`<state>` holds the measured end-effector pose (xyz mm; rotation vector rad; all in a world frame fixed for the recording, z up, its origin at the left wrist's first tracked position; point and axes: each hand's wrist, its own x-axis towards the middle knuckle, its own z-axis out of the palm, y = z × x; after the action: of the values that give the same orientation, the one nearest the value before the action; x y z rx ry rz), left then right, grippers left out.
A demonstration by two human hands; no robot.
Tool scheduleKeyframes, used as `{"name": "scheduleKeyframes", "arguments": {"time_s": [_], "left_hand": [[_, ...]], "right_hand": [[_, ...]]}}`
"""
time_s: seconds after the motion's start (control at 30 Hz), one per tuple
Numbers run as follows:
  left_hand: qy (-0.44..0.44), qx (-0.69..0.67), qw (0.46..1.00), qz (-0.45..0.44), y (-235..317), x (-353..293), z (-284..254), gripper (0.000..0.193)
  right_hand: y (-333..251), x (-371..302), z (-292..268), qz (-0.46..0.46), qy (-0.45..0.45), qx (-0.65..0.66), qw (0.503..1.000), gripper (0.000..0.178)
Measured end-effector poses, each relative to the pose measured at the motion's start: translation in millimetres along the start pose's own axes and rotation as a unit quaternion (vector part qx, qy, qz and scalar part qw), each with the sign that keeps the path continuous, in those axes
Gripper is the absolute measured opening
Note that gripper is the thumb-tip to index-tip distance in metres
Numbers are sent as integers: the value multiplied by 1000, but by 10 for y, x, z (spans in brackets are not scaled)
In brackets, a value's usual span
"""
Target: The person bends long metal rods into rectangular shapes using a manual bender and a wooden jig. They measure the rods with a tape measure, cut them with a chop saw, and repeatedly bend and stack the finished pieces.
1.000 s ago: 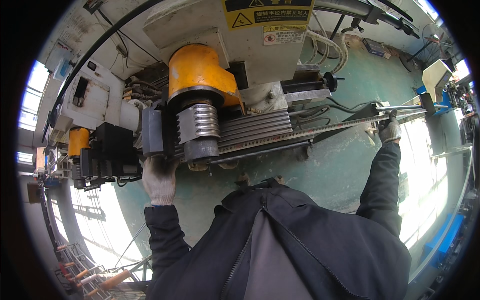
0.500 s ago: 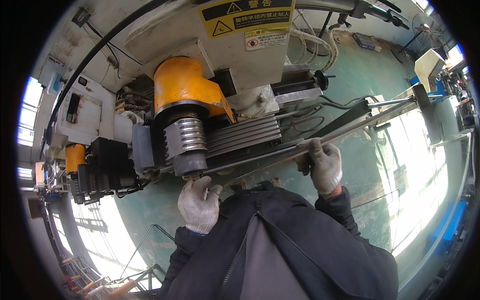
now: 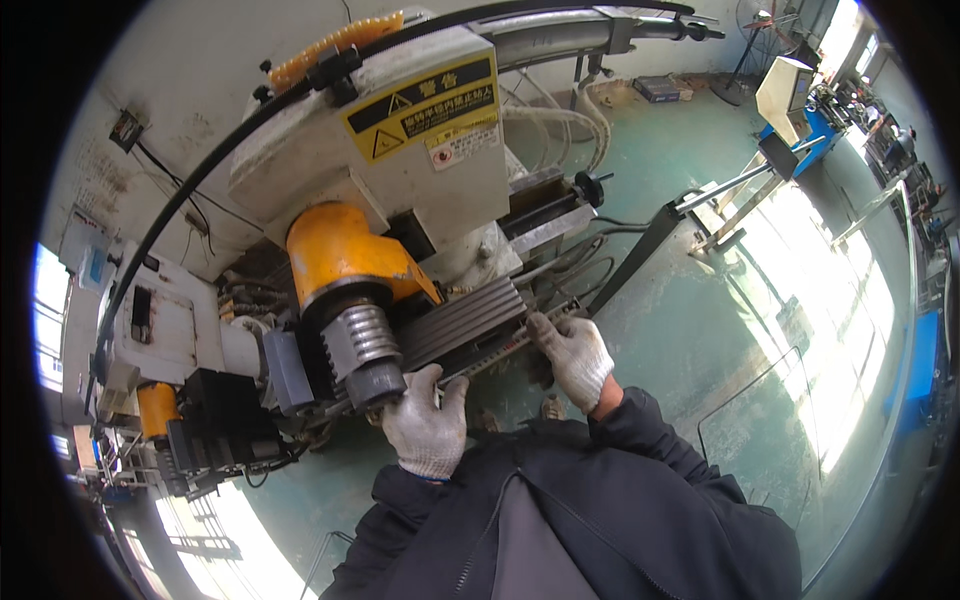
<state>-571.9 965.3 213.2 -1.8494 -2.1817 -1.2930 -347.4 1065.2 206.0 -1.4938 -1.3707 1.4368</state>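
Observation:
My left hand (image 3: 425,428), in a white knit glove, is up against the lower end of a grey metal cylinder (image 3: 375,384). Its thumb and forefinger stand apart with nothing visible between them; other fingertips are partly hidden by the cylinder. Above the cylinder is a ribbed metal tool (image 3: 362,338) beneath an orange machine head (image 3: 340,250). My right hand (image 3: 572,358), gloved too, is beside the near end of a grooved grey cover (image 3: 465,325). The fingers of that hand are curled, their tips smudged dark; whatever lies in them is hidden.
A white machine housing (image 3: 445,185) with a yellow warning label rises ahead. A dark beam (image 3: 640,255) runs off to the far right toward a beige control box (image 3: 783,92). At left stand a black machine block (image 3: 225,420) and a white cabinet (image 3: 165,310). A bent thin rod (image 3: 740,400) lies right.
My view has tilted up and shifted. The long thin bar that ran through my right hand no longer shows there. My right hand appears nearer the left one, which remains by the cylinder.

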Motion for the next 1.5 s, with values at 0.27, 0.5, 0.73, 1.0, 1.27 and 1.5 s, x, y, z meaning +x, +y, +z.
{"name": "scheduleKeyframes", "arguments": {"time_s": [0.27, 0.5, 0.73, 1.0, 1.27, 1.5], "left_hand": [[18, 98, 987, 124, 160, 438, 491, 41], [-32, 244, 967, 71, 401, 630, 661, 52], [-33, 321, 945, 48, 847, 656, 570, 54], [197, 217, 912, 288, 1939, 2311, 920, 40], [-9, -190, 971, 147, 2985, 2455, 3089, 30], [-199, -196, 946, 165, 4016, 1576, 4825, 26]], "right_hand": [[504, -570, -302, 117, -75, 132, 981, 58], [998, -944, -1335, 154, -49, 123, 979, 43], [1499, -1197, -2367, 135, 87, 167, 973, 51], [1244, -648, -3087, 70, 83, 186, 977, 35], [1157, -120, -4395, 44, 110, 101, 988, 33], [1724, 2, -5742, 122, 239, 97, 958, 34]]}}
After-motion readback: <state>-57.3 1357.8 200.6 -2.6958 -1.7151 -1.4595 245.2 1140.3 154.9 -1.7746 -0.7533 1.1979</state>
